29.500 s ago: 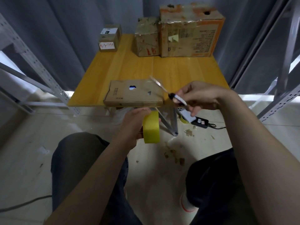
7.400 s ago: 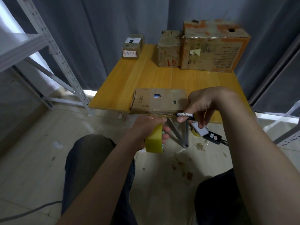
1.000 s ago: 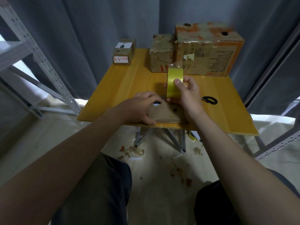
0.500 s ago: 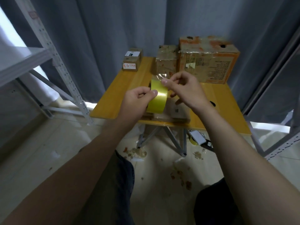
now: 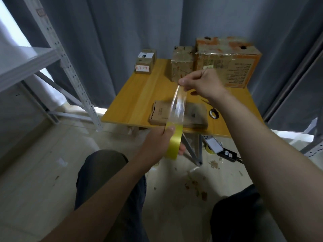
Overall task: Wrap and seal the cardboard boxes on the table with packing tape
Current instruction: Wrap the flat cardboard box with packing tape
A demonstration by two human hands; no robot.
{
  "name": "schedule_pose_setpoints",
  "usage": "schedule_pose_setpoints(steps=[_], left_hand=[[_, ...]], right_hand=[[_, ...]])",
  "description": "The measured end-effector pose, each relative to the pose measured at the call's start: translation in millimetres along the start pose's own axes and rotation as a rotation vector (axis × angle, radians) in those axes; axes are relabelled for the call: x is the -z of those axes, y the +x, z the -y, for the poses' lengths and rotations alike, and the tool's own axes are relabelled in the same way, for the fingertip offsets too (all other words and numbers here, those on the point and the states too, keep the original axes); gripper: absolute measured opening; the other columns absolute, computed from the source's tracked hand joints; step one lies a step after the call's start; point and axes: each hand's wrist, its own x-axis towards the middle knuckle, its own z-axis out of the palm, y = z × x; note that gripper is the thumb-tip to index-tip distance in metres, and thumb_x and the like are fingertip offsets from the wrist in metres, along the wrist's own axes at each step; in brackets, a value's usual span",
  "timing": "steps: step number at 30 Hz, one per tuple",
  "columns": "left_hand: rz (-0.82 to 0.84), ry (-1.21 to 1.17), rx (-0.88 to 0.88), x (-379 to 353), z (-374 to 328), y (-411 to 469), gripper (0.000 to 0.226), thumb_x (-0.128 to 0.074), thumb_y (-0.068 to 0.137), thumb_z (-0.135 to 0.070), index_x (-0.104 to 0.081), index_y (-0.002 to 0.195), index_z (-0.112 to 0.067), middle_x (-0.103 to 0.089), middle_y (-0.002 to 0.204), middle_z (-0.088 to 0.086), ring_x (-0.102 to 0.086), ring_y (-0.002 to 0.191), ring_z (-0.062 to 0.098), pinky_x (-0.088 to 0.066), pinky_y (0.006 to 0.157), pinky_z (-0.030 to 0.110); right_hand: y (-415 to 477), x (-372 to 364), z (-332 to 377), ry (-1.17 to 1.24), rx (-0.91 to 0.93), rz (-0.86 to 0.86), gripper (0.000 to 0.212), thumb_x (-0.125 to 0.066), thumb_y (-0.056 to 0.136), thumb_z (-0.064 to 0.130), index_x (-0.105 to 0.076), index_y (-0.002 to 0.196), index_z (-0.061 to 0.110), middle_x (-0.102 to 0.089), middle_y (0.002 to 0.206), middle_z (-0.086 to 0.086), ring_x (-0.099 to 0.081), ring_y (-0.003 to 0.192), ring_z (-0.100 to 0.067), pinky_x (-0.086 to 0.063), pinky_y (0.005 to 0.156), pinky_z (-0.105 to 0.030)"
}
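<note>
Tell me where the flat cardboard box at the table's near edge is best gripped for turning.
Probably the flat box by its left short end, coming from the left. It lies low on the table, the pulled-out tape strip crosses above its middle, and scissors lie beside its right end, so the left end is freest.

Grey curtain (image 5: 122,41) hung across the back. White perforated shelving rack (image 5: 69,70) stood at left. On the pale floor (image 5: 35,180) lay a phone (image 5: 212,144), just beside a black device (image 5: 227,155) with a cable. Brown scraps (image 5: 203,196) were scattered nearby.
</note>
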Motion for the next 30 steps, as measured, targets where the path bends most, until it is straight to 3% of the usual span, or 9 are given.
schedule_pose_setpoints(steps=[3, 8, 10, 13, 17, 20, 24, 27, 30], left_hand=[[-0.017, -0.029, 0.138, -3, 8, -2, 0.038, -0.037, 0.113, -0.029, -0.064, 0.101, -0.005, -0.075, 0.065, 0.008, -0.071, 0.053, 0.015, -0.059, 0.055, 0.026], [0.019, 0.158, 0.236, -4, 20, 20, 0.063, -0.042, 0.100, -0.058, -0.064, 0.119, -0.002, -0.077, 0.096, 0.019, -0.074, 0.090, 0.039, -0.059, 0.091, 0.054], [0.107, 0.125, 0.296, -5, 27, 19, 0.061, -0.043, 0.104, -0.056, -0.064, 0.118, -0.001, -0.079, 0.092, 0.018, -0.076, 0.086, 0.037, -0.062, 0.085, 0.048], [0.129, 0.021, 0.303, -3, 28, 22, 0.052, -0.042, 0.110, -0.045, -0.066, 0.109, 0.000, -0.079, 0.081, 0.015, -0.077, 0.072, 0.031, -0.063, 0.068, 0.036], [0.060, 0.073, 0.309, -6, 29, 32, 0.065, -0.048, 0.098, -0.059, -0.070, 0.108, 0.001, -0.079, 0.090, 0.017, -0.077, 0.082, 0.036, -0.064, 0.081, 0.049], [0.079, 0.005, 0.296, -5, 29, 31, 0.052, -0.043, 0.109, -0.046, -0.069, 0.102, -0.001, -0.079, 0.078, 0.013, -0.078, 0.070, 0.029, -0.063, 0.065, 0.033], [0.087, -0.047, 0.309, -3, 30, 33, 0.044, -0.042, 0.111, -0.039, -0.066, 0.103, -0.002, -0.078, 0.075, 0.013, -0.077, 0.064, 0.025, -0.057, 0.053, 0.025], [0.104, -0.040, 0.300, -4, 33, 34, 0.037, -0.042, 0.111, -0.039, -0.064, 0.107, -0.008, -0.079, 0.078, 0.014, -0.078, 0.068, 0.028, -0.059, 0.056, 0.027], [0.129, -0.074, 0.318, -4, 35, 35, 0.030, -0.042, 0.111, -0.038, -0.061, 0.108, -0.015, -0.079, 0.081, 0.014, -0.078, 0.073, 0.029, -0.060, 0.058, 0.029]], right_hand=[[23, -10, -16, -0.045, -0.061, -0.005, 0.006, -0.084, 0.086, 0.030, -0.080, 0.081, 0.028, -0.078, 0.082, 0.013, -0.071, 0.079, -0.005, -0.053, 0.070, -0.027], [47, -24, -50, -0.058, -0.192, -0.009, 0.008, -0.083, 0.087, 0.032, -0.083, 0.090, 0.025, -0.076, 0.102, 0.010, -0.063, 0.113, -0.013, -0.048, 0.101, -0.035], [58, -19, -59, -0.075, -0.213, -0.032, 0.008, -0.083, 0.087, 0.032, -0.082, 0.090, 0.026, -0.074, 0.104, 0.011, -0.060, 0.115, -0.012, -0.046, 0.101, -0.035], [68, -17, -69, -0.091, -0.217, -0.002, 0.011, -0.084, 0.086, 0.032, -0.083, 0.093, 0.023, -0.074, 0.098, 0.014, -0.060, 0.101, -0.002, -0.043, 0.088, -0.022], [74, -26, -78, -0.077, -0.267, -0.037, 0.009, -0.084, 0.086, 0.034, -0.083, 0.092, 0.027, -0.072, 0.090, 0.018, -0.055, 0.086, 0.006, -0.038, 0.069, -0.016], [78, -33, -84, -0.122, -0.261, -0.053, 0.009, -0.084, 0.085, 0.036, -0.083, 0.089, 0.028, -0.073, 0.084, 0.020, -0.060, 0.082, 0.006, -0.039, 0.067, -0.014], [77, -38, -94, -0.325, -0.232, -0.084, 0.010, -0.081, 0.087, 0.042, -0.082, 0.087, 0.032, -0.076, 0.095, 0.017, -0.066, 0.098, -0.004, -0.052, 0.096, -0.038], [74, -44, -95, -0.603, -0.188, -0.056, 0.015, -0.075, 0.090, 0.051, -0.081, 0.086, 0.037, -0.074, 0.103, 0.012, -0.057, 0.119, -0.020, -0.034, 0.110, -0.053], [76, -45, -89, -0.859, -0.222, 0.006, 0.041, -0.071, 0.088, 0.063, -0.072, 0.113, 0.032, -0.064, 0.118, 0.000, -0.036, 0.139, -0.035, -0.026, 0.113, -0.059]])
